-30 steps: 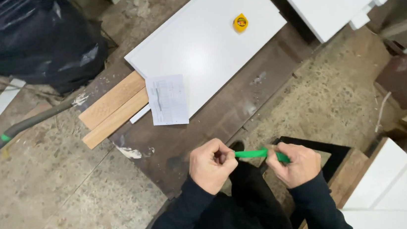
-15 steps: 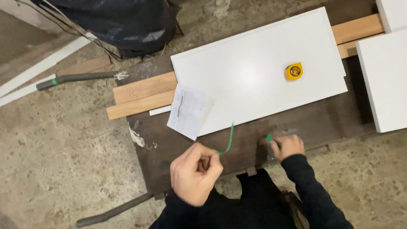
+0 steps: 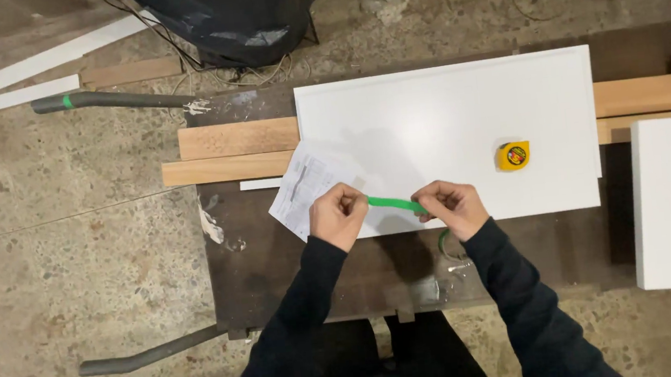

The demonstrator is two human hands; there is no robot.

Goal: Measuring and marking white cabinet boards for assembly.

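Over white panel (image 3: 445, 129), L hand (image 3: 338, 215) & R hand (image 3: 452, 206) pinch green tape strip (image 3: 394, 203) taut.

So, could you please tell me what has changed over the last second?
Half a second ago the green strip hung slack between separated hands; now the left hand and right hand pull it taut above the white panel. The tape measure and paper stayed put.
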